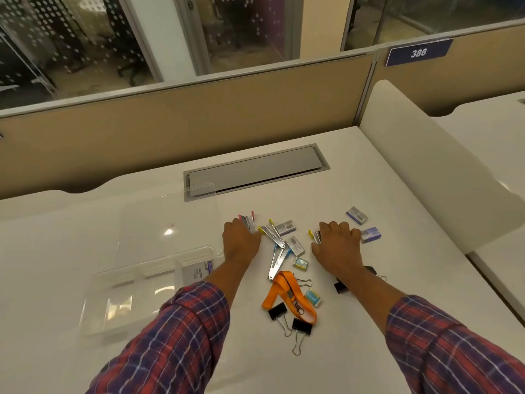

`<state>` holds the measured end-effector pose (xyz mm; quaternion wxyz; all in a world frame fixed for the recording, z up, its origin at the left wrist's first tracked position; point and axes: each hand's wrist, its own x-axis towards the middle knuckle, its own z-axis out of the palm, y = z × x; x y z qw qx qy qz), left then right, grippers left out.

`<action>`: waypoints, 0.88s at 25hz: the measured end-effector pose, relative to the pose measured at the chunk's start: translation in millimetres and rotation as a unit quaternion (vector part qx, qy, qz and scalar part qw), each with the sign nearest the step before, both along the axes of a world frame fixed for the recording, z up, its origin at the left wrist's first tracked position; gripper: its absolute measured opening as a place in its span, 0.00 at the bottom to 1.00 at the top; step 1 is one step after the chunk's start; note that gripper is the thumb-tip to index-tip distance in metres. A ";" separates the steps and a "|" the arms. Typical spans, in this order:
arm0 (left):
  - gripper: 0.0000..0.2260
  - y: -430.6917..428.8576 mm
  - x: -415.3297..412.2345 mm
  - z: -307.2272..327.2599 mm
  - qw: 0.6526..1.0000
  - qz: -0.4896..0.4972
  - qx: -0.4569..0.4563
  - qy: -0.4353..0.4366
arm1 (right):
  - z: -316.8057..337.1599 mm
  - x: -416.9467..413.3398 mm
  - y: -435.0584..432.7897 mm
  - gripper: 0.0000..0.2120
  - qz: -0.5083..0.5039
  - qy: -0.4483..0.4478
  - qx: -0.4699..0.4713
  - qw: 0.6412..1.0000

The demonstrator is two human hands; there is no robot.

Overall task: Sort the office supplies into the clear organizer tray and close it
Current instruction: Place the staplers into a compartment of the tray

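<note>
Clear organizer tray lies open, left of both hands.

On the white desk, the left hand curls its fingers over a pink stapler, just beside the open clear tray. The right hand grips a yellow stapler. Between the forearms lie an orange lanyard, black clips and small boxes.

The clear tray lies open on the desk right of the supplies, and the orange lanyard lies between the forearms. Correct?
No. The head view shows the clear tray open on the left of the supplies; the orange lanyard does lie between the forearms.
</note>
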<state>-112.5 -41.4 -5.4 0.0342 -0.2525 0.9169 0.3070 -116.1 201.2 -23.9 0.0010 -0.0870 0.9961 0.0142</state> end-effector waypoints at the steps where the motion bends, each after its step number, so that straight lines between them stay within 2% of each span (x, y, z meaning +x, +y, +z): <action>1: 0.25 -0.2 -4.3 1.0 1.000 0.014 0.009 -0.004 | 0.4 -1.6 -0.6 0.15 0.000 0.001 0.000 1.000; 4: 0.24 0.3 -13.0 4.1 0.999 0.039 0.030 -0.015 | 2.1 -8.2 -3.0 0.12 -0.010 -0.018 -0.009 1.000; 7: 0.14 -3.0 -15.6 4.2 0.998 0.050 0.016 -0.025 | 6.5 -11.7 -8.6 0.10 -0.036 -0.048 -0.033 0.998; 11: 0.12 -6.8 -12.4 8.7 0.994 0.085 0.067 -0.002 | 11.0 -12.9 -9.8 0.09 -0.065 -0.043 -0.143 0.987; 16: 0.11 -2.2 9.1 29.0 0.977 0.115 0.161 0.074 | 22.8 -4.4 -18.9 0.09 -0.069 -0.031 -0.333 0.940; 19: 0.16 -0.7 32.7 39.1 0.966 0.104 0.206 0.118 | 32.8 6.6 -30.5 0.13 -0.074 -0.026 -0.403 0.912; 22: 0.14 -8.2 61.5 45.2 0.960 0.097 0.213 0.151 | 41.5 21.9 -49.9 0.14 -0.095 -0.035 -0.459 0.882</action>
